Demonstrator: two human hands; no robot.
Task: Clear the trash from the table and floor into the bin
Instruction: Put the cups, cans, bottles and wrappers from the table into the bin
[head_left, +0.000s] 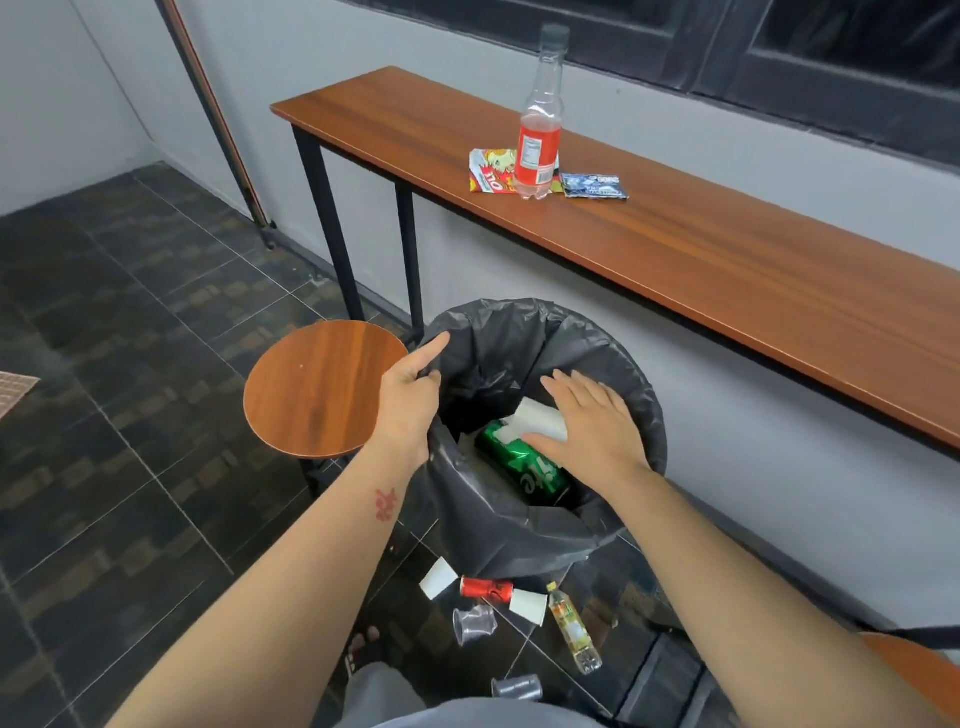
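Note:
A bin lined with a black bag (519, 519) stands in front of me. My left hand (410, 395) grips the bag's left rim. My right hand (592, 421) hovers flat and open over the bin's mouth, above a green can (524, 467) and white paper (540, 421) lying inside. On the long wooden table (727, 260) stand a plastic bottle (540, 140) with red drink, a red-yellow wrapper (491, 171) and a dark blue wrapper (595, 187). On the floor below the bin lie two white paper cups (439, 578) (530, 605), a red can (485, 590), a small bottle (574, 629) and two clear cups (474, 623) (517, 688).
A round wooden stool (322, 389) stands just left of the bin, touching distance from my left hand. Another wooden seat edge (914, 670) shows at the lower right. Dark tiled floor (130, 364) spreads to the left. A grey wall and window run behind the table.

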